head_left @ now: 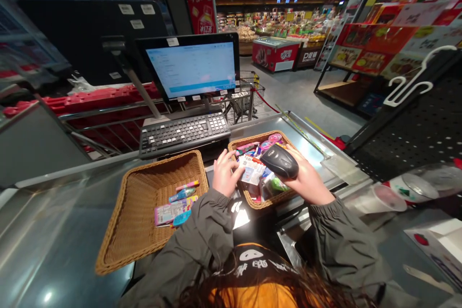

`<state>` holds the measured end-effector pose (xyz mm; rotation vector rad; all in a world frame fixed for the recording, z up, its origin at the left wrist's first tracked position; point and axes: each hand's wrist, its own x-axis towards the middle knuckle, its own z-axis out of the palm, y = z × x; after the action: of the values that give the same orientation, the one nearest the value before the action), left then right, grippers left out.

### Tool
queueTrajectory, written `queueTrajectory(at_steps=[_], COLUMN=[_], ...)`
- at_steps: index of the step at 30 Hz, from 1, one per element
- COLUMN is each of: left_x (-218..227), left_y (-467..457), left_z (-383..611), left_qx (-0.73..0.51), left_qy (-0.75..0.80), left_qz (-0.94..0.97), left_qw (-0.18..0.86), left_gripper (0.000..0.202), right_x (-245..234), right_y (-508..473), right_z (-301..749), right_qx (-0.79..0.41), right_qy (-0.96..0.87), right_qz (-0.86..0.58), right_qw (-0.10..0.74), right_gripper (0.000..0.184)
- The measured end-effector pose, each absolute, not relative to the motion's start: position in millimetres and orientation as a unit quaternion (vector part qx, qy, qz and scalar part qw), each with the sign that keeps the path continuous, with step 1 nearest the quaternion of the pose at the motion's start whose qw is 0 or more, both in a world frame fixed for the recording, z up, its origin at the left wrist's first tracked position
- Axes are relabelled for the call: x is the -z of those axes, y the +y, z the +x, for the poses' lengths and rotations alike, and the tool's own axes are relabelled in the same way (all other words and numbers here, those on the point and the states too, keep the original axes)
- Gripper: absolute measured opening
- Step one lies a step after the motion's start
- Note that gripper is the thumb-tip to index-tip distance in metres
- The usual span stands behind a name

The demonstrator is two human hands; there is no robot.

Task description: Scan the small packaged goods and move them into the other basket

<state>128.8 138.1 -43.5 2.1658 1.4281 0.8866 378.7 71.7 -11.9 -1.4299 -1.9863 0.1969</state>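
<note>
A black barcode scanner is gripped in my right hand, its head pointing left over the right wicker basket. My left hand pinches the left edge of a small white packet with printing and a barcode on it. That packet lies just under the scanner's head, above the basket's contents. Pink, purple and green packaged items fill this basket; the scanner and my hands hide some of them. To the left, a larger wicker basket holds several small items, among them a blue one and a printed packet.
Behind the baskets stand a black keyboard and a lit monitor. The metal counter runs beneath the left basket. Plastic cups and a white box are on the right, below white hooks.
</note>
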Motion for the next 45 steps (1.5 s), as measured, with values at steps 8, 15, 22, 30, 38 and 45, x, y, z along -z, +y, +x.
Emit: queueTrajectory(at_steps=[8,15,22,30,38,45], left_x=[8.7,-2.6,-0.7,0.4,-0.8,-2.1], left_y=[133.6,121.0,113.1,107.4,103.1,103.6], left_z=[86.5,62.1,41.3,27.8,17.5,6.0], left_qx=[-0.387,-0.375,-0.365,-0.362,-0.363,-0.360], left_qy=[0.540,0.564,0.582,0.591,0.597,0.605], left_qz=[0.741,0.733,0.724,0.719,0.712,0.707], left_qw=[0.096,0.066,0.052,0.051,0.067,0.066], left_gripper=[0.016,0.017,0.018,0.019,0.018,0.018], right_x=[1.0,-8.3,-15.2,-19.6,-18.0,-14.1], right_y=[70.8,73.4,74.0,68.0,65.3,69.4], right_z=[343.3,308.0,281.8,263.8,254.4,247.3], right_qx=[-0.066,-0.052,-0.043,-0.023,-0.031,-0.026], right_qy=[-0.789,-0.826,-0.841,-0.851,-0.851,-0.854], right_qz=[-0.507,-0.473,-0.466,-0.468,-0.466,-0.454], right_qw=[0.341,0.302,0.272,0.237,0.238,0.250], right_gripper=[0.064,0.055,0.056,0.050,0.053,0.051])
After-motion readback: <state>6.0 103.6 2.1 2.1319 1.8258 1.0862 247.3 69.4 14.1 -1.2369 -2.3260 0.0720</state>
